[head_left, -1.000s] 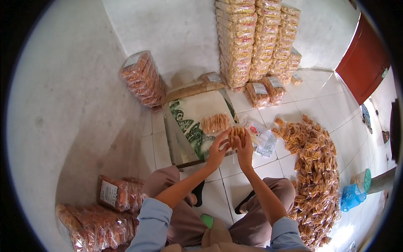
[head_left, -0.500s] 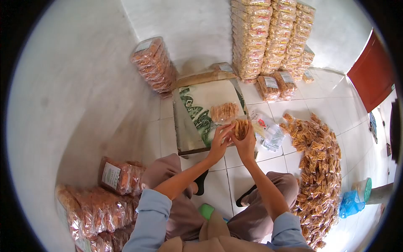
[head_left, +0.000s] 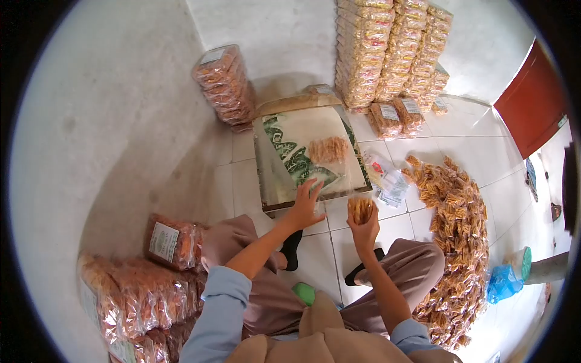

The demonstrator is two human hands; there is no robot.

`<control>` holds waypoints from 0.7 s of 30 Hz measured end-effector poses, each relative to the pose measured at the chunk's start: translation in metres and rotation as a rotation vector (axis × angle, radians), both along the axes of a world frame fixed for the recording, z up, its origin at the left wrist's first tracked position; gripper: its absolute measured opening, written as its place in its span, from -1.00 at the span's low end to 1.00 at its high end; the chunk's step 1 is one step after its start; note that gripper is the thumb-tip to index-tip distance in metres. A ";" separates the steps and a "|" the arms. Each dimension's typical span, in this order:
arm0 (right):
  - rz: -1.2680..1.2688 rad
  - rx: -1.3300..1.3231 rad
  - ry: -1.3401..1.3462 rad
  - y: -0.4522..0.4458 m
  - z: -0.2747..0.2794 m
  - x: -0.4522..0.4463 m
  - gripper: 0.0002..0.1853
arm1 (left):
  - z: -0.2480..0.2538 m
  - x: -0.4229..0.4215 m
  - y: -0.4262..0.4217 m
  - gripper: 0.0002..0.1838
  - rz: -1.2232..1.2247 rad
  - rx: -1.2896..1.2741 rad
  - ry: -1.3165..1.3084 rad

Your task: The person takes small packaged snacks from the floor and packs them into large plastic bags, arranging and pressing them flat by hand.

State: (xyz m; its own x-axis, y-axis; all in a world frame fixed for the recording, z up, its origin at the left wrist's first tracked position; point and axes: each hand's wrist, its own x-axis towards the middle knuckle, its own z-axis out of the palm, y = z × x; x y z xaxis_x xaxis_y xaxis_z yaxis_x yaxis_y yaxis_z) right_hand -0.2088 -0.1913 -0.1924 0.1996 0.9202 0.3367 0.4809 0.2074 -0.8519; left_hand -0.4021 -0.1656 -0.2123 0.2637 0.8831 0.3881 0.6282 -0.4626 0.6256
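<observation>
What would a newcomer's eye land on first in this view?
Probably the long, curving heap of small packets of brown snacks on the floor to the person's right. Next come the tall stacks of clear snack bags against the far wall. Nearer the middle, the right hand holds a small bunch of snacks upright, beside a low board with a green pattern.

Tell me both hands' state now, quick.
Left hand: open, fingers spread, by the low table's near edge; no grip seen.
Right hand: closed around a small bundle of brown snacks.
</observation>
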 end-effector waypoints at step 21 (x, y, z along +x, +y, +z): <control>0.055 -0.428 0.330 0.027 -0.030 -0.055 -0.42 | -0.048 0.021 0.012 -0.56 0.142 -0.249 -0.262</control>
